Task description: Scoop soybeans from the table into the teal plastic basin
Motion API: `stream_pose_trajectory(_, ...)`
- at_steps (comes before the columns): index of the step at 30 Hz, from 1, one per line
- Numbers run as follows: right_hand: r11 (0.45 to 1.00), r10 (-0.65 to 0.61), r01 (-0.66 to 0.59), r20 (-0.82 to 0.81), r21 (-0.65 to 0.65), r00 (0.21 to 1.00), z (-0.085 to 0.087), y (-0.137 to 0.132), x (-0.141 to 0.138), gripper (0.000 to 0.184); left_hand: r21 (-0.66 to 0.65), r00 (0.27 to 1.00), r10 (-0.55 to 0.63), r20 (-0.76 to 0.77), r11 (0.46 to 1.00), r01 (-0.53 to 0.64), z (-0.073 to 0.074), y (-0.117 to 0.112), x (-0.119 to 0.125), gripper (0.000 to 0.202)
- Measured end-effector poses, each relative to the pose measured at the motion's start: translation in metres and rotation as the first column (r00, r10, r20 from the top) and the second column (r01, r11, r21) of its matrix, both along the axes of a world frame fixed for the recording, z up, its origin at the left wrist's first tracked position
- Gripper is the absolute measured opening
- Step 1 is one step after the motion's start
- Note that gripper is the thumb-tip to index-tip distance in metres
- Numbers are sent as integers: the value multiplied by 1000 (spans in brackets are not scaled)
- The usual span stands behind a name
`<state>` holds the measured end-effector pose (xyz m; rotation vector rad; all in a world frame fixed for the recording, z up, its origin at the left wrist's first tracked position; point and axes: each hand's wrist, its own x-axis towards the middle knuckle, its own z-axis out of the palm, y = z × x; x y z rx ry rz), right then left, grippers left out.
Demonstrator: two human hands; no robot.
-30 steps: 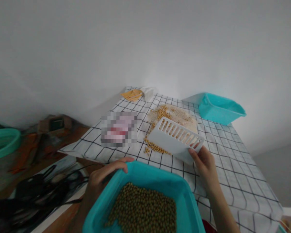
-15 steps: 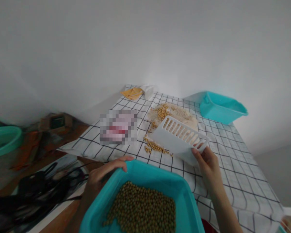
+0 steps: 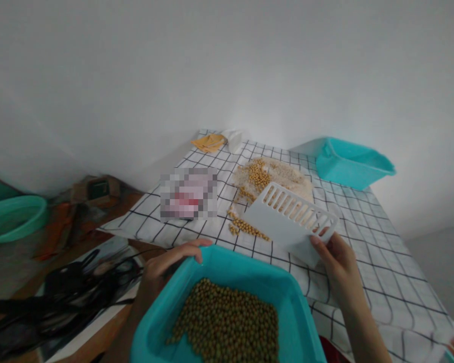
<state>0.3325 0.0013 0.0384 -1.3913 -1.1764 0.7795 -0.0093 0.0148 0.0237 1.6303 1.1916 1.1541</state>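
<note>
My left hand (image 3: pixel 174 259) grips the far left rim of a turquoise plastic basin (image 3: pixel 245 264), fingers over its edge. Inside the basin lies a heap of small greenish-brown round beans or pellets (image 3: pixel 230 322). My right hand (image 3: pixel 336 257) pinches the near right end of a white plastic piece with a row of slots (image 3: pixel 283 227), held tilted over the table. Beyond and partly behind that piece spreads a pile of pale grains (image 3: pixel 287 174) with yellow soybean-like beans (image 3: pixel 258 172). A short trail of the same yellow beans (image 3: pixel 249 228) runs along the piece's left side.
A second turquoise basin (image 3: pixel 348 169) stands at the table's back right by the wall. On the checked cloth (image 3: pixel 366 237) lie a blurred-out pinkish item (image 3: pixel 189 194) and a yellow cloth-like item (image 3: pixel 209 142). Black cables (image 3: pixel 94 287) and a green tub (image 3: pixel 15 222) are left, below the table.
My right hand has moved slightly right with the white slotted piece. My left hand keeps its grip on the basin rim. The whole view has shifted a little.
</note>
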Motion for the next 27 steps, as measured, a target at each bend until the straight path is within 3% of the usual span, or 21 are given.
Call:
stream_pose_trajectory(10, 992, 94, -105, -157, -65, 983, -1, 3, 4, 36, -28, 995, 47, -91, 998, -49, 15, 2, 9, 12)
stream_pose_trajectory(18, 974, 166, -199, -253, -108, 953, 9, 5, -6, 30, -7, 992, 47, -115, 999, -49, 22, -2, 11, 17)
stream_pose_trajectory(27, 953, 228, -260, -194, -156, 954, 16, 7, -13, 33, 20, 994, 68, -88, 998, -67, 22, -3, 14, 11)
